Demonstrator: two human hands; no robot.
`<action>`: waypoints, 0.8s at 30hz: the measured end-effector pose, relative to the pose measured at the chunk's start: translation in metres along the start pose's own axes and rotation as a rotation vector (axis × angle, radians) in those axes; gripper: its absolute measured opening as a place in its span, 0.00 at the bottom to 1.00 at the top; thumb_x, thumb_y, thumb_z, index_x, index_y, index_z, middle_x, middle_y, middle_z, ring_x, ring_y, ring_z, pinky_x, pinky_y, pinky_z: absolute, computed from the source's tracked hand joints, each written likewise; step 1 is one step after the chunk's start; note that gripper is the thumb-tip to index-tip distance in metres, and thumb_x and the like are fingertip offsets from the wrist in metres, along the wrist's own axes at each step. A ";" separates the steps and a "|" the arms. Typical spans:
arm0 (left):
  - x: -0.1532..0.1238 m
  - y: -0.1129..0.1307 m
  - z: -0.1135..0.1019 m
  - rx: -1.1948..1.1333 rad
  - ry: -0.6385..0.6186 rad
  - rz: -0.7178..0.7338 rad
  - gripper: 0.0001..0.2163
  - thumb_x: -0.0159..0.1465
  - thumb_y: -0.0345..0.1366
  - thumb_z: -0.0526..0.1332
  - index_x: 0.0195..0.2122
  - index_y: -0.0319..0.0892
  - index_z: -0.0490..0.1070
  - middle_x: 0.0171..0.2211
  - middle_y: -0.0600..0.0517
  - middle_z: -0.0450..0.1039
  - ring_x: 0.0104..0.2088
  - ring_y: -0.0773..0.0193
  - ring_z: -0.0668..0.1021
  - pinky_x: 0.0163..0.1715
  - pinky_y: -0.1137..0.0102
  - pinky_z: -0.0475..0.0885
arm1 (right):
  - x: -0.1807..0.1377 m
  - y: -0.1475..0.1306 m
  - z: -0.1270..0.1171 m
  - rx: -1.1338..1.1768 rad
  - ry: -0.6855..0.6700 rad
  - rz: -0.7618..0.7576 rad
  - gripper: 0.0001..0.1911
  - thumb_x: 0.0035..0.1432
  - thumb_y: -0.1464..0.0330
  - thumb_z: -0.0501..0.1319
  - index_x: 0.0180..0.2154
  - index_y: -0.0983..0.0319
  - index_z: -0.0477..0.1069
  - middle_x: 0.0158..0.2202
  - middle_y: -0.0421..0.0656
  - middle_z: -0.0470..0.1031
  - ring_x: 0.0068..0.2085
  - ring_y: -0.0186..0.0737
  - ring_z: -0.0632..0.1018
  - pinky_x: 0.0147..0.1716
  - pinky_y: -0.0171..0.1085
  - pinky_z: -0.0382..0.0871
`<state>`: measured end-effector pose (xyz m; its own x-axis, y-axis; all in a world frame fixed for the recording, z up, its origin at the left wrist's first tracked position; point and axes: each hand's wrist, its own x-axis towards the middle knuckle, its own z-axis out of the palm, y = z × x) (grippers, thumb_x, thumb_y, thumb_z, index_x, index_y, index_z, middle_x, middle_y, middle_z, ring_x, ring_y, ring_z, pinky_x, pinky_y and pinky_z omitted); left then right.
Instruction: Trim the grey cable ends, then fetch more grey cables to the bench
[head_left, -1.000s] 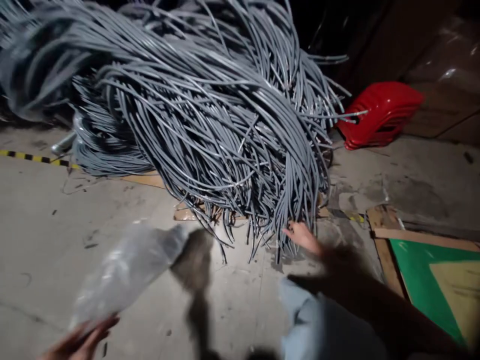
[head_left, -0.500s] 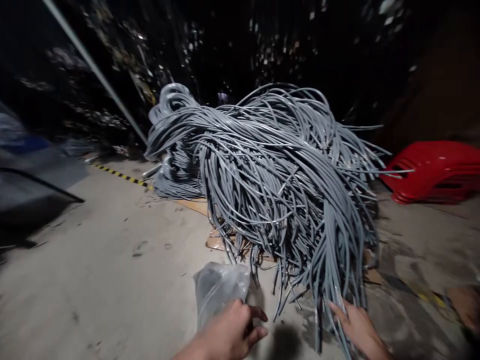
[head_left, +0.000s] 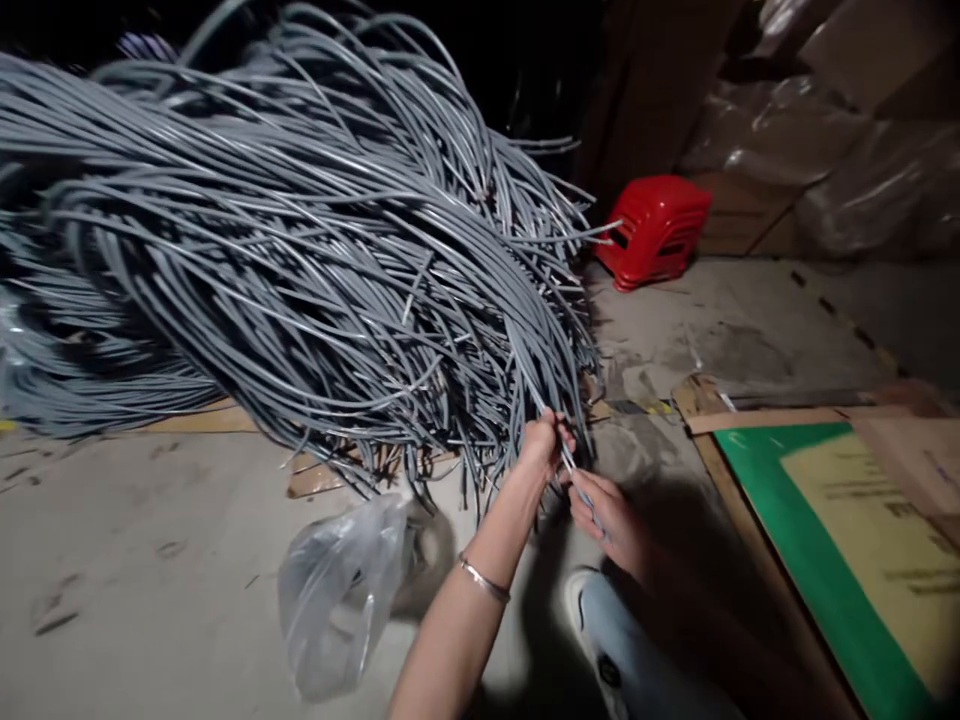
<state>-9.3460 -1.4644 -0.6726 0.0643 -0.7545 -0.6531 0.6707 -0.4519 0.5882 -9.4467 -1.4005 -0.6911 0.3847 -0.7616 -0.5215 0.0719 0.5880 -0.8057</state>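
A large heap of grey cables [head_left: 360,250] spreads over the floor in front of me, with many cut ends hanging toward me. My left hand [head_left: 544,445] is closed around a cable at the lower right end of the heap. Just below it, my right hand [head_left: 604,510] grips the same grey cable [head_left: 568,462], whose end runs down through my fingers. Whether one or two strands are held is hard to tell. A clear plastic bag [head_left: 341,595] lies on the floor to the left of my left forearm.
A red plastic stool [head_left: 654,230] lies beyond the heap's right end. Wrapped cardboard boxes [head_left: 757,205] stand behind it. At right is a green and yellow printed board [head_left: 817,520] with a cardboard edge. Flattened cardboard [head_left: 307,475] shows under the heap. My shoe [head_left: 585,610] is below my hands.
The view has turned right and come closer to the heap. My left hand, free near the plastic bag before, now holds the cable together with my right hand.
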 end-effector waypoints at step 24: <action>0.036 -0.013 -0.003 -0.354 -0.054 0.048 0.14 0.66 0.33 0.45 0.23 0.39 0.56 0.14 0.62 0.45 0.11 0.77 0.50 0.10 0.81 0.43 | -0.002 0.021 -0.032 -0.715 0.243 -0.295 0.19 0.59 0.57 0.43 0.22 0.60 0.56 0.18 0.37 0.59 0.21 0.32 0.61 0.20 0.32 0.56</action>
<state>-9.3501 -1.4842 -0.7048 0.0695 -0.7992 -0.5970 0.8829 -0.2293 0.4098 -9.4752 -1.3953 -0.7154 0.2254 -0.9443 -0.2399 -0.4982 0.0999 -0.8613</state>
